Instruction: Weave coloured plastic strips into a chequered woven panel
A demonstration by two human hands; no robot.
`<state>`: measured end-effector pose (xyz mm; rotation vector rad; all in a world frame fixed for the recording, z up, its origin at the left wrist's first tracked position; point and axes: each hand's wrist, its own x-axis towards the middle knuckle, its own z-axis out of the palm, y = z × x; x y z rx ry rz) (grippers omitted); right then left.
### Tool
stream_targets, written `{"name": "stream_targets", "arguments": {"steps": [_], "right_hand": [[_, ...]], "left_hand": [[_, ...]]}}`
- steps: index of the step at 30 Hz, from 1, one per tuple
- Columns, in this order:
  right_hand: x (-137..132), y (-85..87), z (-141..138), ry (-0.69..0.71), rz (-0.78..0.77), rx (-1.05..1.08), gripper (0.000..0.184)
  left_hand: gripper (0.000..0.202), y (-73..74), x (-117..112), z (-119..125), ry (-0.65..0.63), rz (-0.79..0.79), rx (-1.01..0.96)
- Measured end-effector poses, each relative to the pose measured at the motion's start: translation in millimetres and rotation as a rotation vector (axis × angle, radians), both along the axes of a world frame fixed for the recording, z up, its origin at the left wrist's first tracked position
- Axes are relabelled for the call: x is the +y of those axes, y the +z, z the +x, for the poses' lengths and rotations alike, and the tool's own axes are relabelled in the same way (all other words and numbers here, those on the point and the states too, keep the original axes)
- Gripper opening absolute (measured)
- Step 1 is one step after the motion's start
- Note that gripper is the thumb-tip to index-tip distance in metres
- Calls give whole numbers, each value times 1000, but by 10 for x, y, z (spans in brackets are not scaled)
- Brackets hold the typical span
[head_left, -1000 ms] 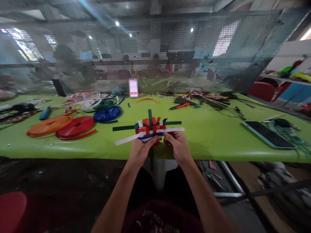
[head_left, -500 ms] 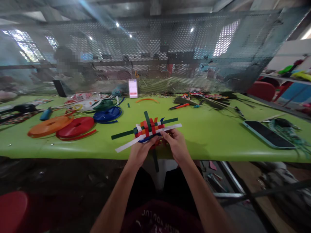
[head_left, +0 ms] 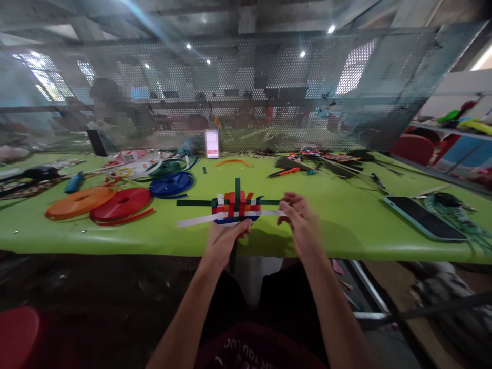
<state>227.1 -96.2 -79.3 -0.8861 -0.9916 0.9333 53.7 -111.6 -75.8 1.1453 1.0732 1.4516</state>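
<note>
1. Head view: the left hand (head_left: 227, 238) grasps the near side of a small multicoloured woven block of flat strips (head_left: 237, 206), above the lime-green worktop (head_left: 342, 212);
2. the right hand (head_left: 302, 221) has its fingers at the block's flat white strip (head_left: 269, 212); blur hides whether they pinch it;
3. strip adjusting seems in hand; the next move calls for a steady left hold.

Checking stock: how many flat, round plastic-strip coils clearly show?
3: orange coil leftmost, red coil beside it, blue coil beyond red; the green-white pile behind may hide more.
</note>
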Motion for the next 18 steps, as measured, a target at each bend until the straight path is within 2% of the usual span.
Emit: {"name": "stream_targets", "arguments": {"steps": [2, 5, 7, 13, 18], "right_hand": [[47, 135, 140, -57, 103, -169, 37], [127, 330, 215, 111, 266, -577, 15], [169, 412, 187, 209, 291, -657, 21], [180, 464, 89, 399, 131, -487, 26], [176, 450, 62, 431, -20, -257, 24]], "left_hand": [[21, -5, -6, -5, -8, 14, 15], [18, 1, -19, -14, -28, 35, 48], [15, 14, -29, -19, -44, 46, 69], [14, 24, -40, -45, -88, 61, 88], [16, 5, -21, -58, -112, 52, 64]]}}
